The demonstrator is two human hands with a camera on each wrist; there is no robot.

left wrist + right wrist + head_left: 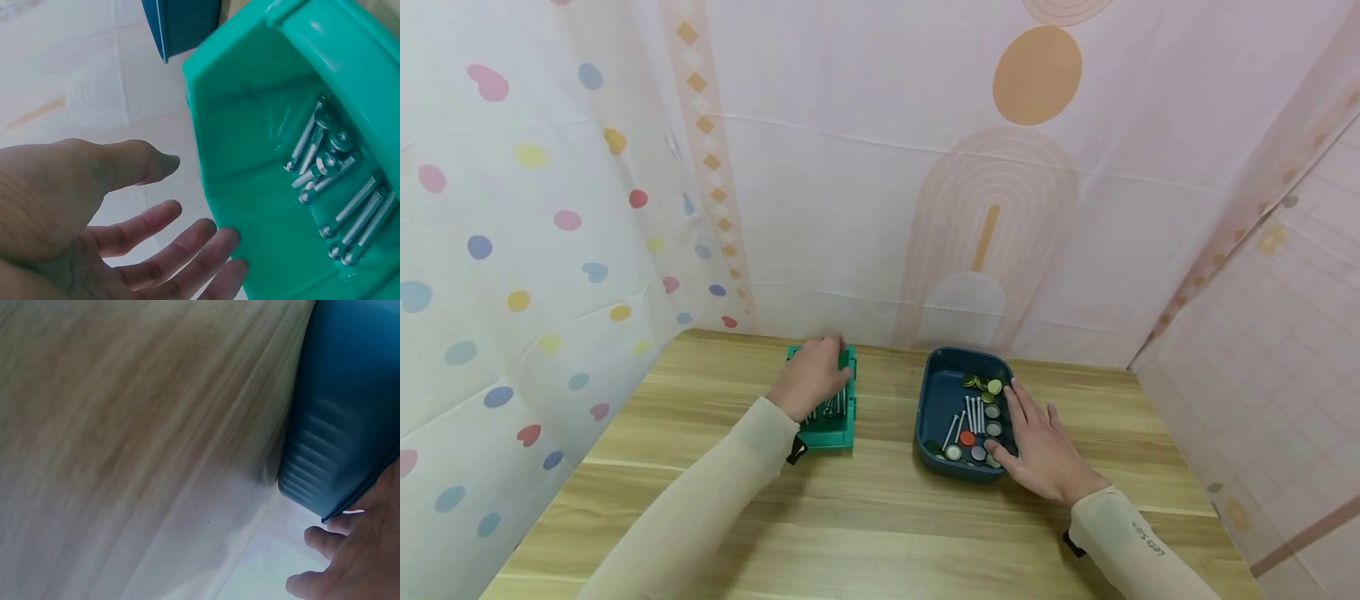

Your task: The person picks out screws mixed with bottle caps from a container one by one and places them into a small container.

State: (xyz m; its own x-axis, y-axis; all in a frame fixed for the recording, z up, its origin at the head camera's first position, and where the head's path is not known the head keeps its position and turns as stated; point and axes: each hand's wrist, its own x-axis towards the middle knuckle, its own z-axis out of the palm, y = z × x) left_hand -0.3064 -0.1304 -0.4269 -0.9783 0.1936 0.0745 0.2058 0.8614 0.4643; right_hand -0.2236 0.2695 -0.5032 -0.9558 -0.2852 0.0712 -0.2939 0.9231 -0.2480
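Left hand [808, 379], fingers apart, hovers over the green bin [830, 439] of bolts [327, 162]; right hand [1045, 454], fingers apart, rests on the blue tray [942, 392] at three o'clock

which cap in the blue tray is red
The orange-red cap just below the bolts in the head view; the others there look gold, dark green, grey or whitish.
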